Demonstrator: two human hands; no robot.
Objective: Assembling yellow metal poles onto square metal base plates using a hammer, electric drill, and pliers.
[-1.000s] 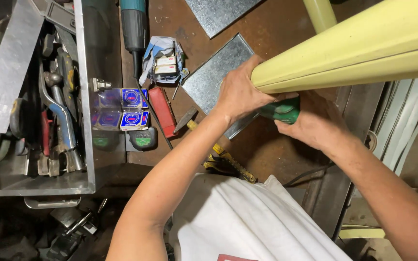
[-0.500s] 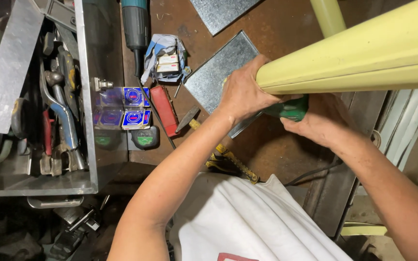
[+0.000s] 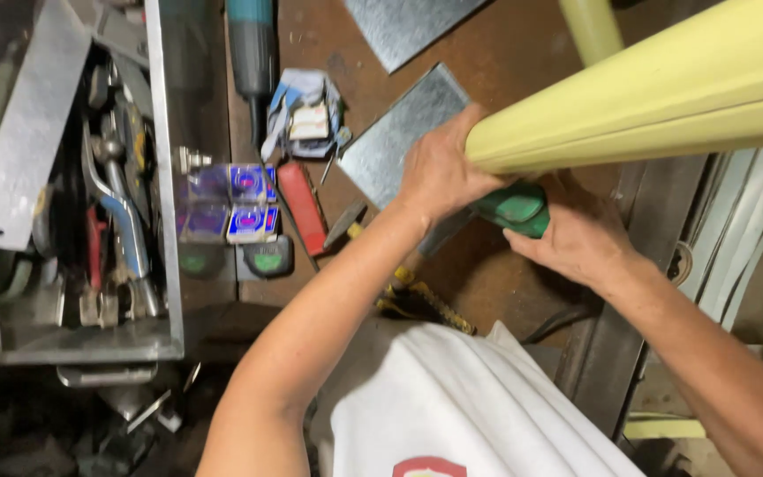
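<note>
Head view: the left hand (image 3: 439, 177) grips the end of a pale yellow profile (image 3: 646, 106); the right hand (image 3: 576, 234) clasps a green power tool (image 3: 514, 208) just beneath it, between both hands, above the bench (image 3: 487, 274).

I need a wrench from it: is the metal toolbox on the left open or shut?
Open. The metal toolbox has no lid over it, and the tools inside lie in plain view.

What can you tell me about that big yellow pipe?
The pipe is pale yellow, smooth and looks like painted metal or plastic, with a long ridge along its side. It slants from the upper right down to the middle, above the brown bench. The left hand grips its near end. Below it, the right hand holds a green tool.
</note>
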